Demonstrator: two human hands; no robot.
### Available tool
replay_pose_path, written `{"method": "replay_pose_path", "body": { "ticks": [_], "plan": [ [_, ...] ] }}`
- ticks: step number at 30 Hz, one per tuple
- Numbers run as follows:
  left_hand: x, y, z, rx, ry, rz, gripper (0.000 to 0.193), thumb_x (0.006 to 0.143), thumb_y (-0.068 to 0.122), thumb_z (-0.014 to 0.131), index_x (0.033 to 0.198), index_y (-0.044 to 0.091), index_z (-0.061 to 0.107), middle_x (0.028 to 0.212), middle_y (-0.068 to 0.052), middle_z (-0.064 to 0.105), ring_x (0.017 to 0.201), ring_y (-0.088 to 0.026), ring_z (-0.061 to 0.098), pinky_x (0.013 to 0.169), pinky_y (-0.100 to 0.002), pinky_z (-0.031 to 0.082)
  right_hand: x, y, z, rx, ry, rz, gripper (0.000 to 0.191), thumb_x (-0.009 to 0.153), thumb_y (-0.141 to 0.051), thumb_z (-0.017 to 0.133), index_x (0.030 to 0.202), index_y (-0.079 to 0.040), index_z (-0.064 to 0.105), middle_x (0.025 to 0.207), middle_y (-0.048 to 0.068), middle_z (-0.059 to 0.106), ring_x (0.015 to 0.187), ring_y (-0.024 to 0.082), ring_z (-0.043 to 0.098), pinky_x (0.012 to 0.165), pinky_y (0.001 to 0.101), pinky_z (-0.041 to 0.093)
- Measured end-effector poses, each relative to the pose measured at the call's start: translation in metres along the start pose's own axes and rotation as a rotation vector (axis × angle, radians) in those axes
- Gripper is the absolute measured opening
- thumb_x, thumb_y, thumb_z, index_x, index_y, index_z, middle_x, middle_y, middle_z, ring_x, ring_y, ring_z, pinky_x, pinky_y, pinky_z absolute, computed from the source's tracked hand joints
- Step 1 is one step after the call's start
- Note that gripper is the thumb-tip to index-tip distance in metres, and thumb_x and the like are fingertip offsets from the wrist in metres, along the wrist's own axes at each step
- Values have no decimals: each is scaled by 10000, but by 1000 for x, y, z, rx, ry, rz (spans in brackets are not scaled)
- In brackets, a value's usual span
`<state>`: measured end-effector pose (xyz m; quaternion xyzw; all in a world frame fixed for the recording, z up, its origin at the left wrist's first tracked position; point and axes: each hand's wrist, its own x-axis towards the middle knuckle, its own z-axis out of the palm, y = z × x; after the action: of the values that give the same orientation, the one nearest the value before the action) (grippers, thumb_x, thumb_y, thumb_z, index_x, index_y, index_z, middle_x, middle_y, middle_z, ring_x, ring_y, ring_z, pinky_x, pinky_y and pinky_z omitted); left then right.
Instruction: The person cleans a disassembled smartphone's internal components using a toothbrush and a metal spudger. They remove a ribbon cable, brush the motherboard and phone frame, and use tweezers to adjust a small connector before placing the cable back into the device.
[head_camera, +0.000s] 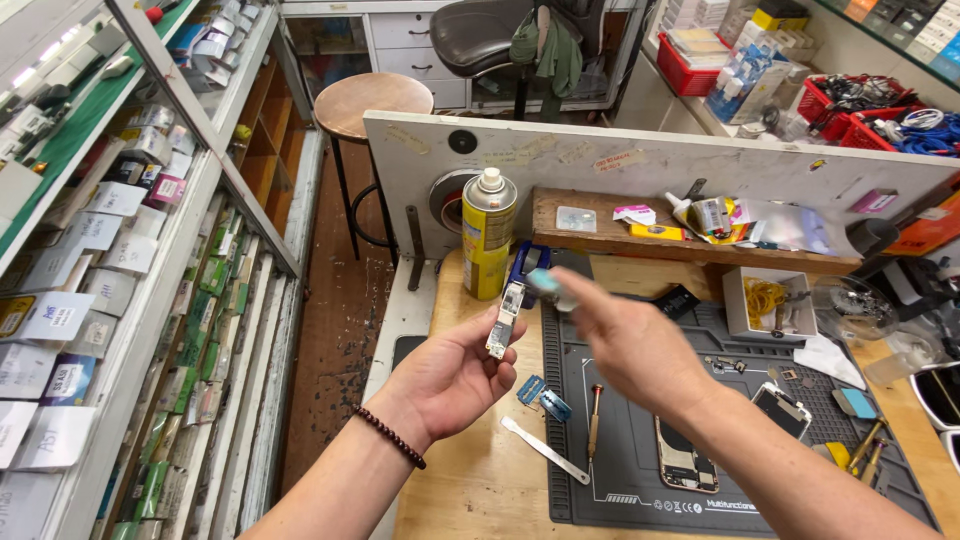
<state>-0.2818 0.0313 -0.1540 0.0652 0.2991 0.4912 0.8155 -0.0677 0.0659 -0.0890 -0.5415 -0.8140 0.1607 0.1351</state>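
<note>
Narrow circuit board (505, 320): pinched upright in the left hand (450, 378), fingers curled around its lower end, above the dark work mat's (620, 470) left edge. Right hand (625, 345) is closed on a small blurred object (kind indiscernible) beside the board's top. Yellow spray can (488, 235) stands behind the mat.

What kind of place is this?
Probably a phone repair shop: an opened phone lies on a grey repair mat, the left hand holds a small circuit board, and glass display cases hold packaged parts.
</note>
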Motion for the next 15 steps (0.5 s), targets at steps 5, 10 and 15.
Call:
{"method": "replay_pose_path", "body": {
  "ticks": [5,10,15],
  "plan": [
    [2,4,3,58,-42,88,201,965,170,646,1131,58,637,1019,-80,708,927,-205,669,827,-342,597,0,6,13,523,2,244,403,968,-302,575,1352,-184,613,812,89,753,608,167,628,568,355,541],
    [7,0,8,74,-126,183,196,938,30,633,1134,31,610,1087,-101,691,1030,-221,691,982,-364,586,-9,2,24,1138,-202,465,335,973,-333,593,1175,-84,690,859,52,702,504,77,434,441,253,342],
    [9,-5,16,61,-24,266,238,918,-31,624,1153,7,612,1141,-118,682,1052,-210,683,1004,-337,577,-9,-3,27,1299,-193,492,231,945,-228,657,1108,-65,658,904,67,752,515,68,447,454,239,340]
  ]
}}
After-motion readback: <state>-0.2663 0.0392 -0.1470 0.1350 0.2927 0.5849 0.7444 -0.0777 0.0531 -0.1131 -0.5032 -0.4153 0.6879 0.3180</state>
